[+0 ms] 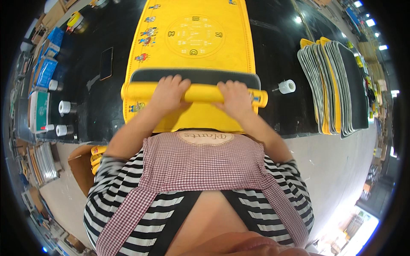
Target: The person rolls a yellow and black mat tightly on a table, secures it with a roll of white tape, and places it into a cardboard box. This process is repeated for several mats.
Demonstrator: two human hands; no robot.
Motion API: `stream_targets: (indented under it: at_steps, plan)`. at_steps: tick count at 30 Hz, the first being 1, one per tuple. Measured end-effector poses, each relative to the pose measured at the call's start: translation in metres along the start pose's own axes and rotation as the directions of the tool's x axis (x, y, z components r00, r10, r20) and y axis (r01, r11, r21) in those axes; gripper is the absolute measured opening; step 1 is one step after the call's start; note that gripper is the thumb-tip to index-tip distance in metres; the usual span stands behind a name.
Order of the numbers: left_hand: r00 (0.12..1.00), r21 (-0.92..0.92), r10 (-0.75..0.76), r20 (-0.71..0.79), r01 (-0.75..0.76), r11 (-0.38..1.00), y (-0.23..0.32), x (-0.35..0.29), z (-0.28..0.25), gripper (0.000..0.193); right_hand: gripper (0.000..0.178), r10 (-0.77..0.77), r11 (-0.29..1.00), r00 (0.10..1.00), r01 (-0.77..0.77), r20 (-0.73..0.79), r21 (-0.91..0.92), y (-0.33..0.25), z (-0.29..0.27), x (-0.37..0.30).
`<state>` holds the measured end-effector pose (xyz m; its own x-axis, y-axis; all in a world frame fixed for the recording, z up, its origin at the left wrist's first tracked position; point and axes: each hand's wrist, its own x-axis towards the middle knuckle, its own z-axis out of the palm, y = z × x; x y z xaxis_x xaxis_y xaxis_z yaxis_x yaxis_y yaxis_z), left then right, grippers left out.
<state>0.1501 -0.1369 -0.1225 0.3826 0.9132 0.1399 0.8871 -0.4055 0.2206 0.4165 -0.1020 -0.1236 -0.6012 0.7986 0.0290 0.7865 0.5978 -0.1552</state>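
Across the near end of a flat yellow mat (pixel 194 49), a yellow roll (pixel 203 93) lies with its long axis running from 9 to 3 o'clock, its right end turned very slightly below 3, square to the mat, whose own length points toward 12. Left of the roll's middle, the left hand (pixel 171 91) holds it, fingers curled over the top; right of the middle, the right hand (pixel 234 97) holds it likewise, both close round it. Just beyond, toward 12, shows a strip of dark panel (pixel 200 77) with rounded corners; whether it joins the roll I cannot tell. Everything here rests on a black counter (pixel 273 47). At 8 o'clock, down on the floor, an open cardboard box (pixel 79 170) contains more yellow rolls (pixel 97 160). Toward 9, a green-and-white box (pixel 39 112) stands near the counter's left side, with blue boxes (pixel 45 70) just above it; their contents are hidden. Between 9 and 10 lies a phone (pixel 106 64). At 3 sits a white tape roll (pixel 287 86), and farther out, a stack of yellow and dark mats (pixel 335 87).
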Motion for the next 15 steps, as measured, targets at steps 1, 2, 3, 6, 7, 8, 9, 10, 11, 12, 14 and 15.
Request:
stream_targets:
  at_steps: [1,2,3,6,7,8,9,10,11,12,14,15]
  plan:
    - [0.999,-0.019,-0.022,0.038,0.023,1.0,0.014,-0.018,-0.004,0.06,0.062,-0.02,1.0,0.998,0.021,-0.052,0.018,-0.008,0.006,-0.022]
    - [0.999,-0.05,-0.02,0.042,0.023,0.998,0.021,-0.032,-0.002,0.062,0.062,-0.034,0.999,0.995,0.038,-0.096,0.035,-0.012,0.009,-0.037]
    - [1.0,-0.036,-0.027,0.013,0.027,0.999,0.027,-0.038,-0.004,0.065,0.061,-0.058,0.994,0.991,0.068,-0.125,0.082,-0.013,0.008,-0.043]
    - [0.999,-0.024,-0.049,-0.024,0.048,0.999,0.029,-0.041,-0.001,0.072,0.056,-0.173,0.945,0.96,0.225,-0.22,0.237,0.02,0.007,-0.039]
    - [0.999,-0.02,-0.048,-0.022,0.048,0.999,0.028,-0.04,-0.001,0.074,0.054,-0.211,0.903,0.944,0.288,-0.254,0.318,0.053,0.01,-0.033]
    - [0.998,-0.015,-0.063,-0.007,0.063,0.998,0.03,-0.041,-0.002,0.074,0.046,0.086,0.907,0.974,0.011,-0.211,0.422,0.083,-0.008,-0.025]
    - [0.997,-0.004,-0.081,0.007,0.081,0.997,0.033,-0.044,-0.004,0.075,0.039,0.374,0.812,0.916,-0.246,-0.148,0.53,0.113,-0.025,-0.016]
    - [0.995,0.004,-0.1,0.023,0.1,0.995,0.035,-0.047,-0.006,0.075,0.039,0.537,0.809,0.814,-0.423,-0.223,0.408,0.151,-0.037,-0.012]
    - [0.997,0.019,-0.078,-0.01,0.078,0.997,0.036,-0.048,-0.004,0.075,0.042,0.65,0.758,0.697,-0.621,-0.302,0.2,0.205,-0.03,-0.02]
    - [0.996,0.039,-0.069,-0.047,0.071,0.997,0.037,-0.049,0.001,0.075,0.051,0.804,0.586,0.568,-0.808,-0.175,0.069,0.242,-0.028,-0.026]
    - [0.997,-0.004,-0.006,-0.071,0.006,1.0,0.036,-0.045,0.003,0.074,0.048,0.73,0.676,0.659,-0.735,-0.181,0.047,0.361,0.032,-0.092]
    - [0.997,0.004,-0.061,-0.057,0.061,0.998,0.039,-0.049,0.002,0.073,0.044,0.803,0.457,0.573,-0.767,0.162,0.45,0.346,0.036,-0.069]
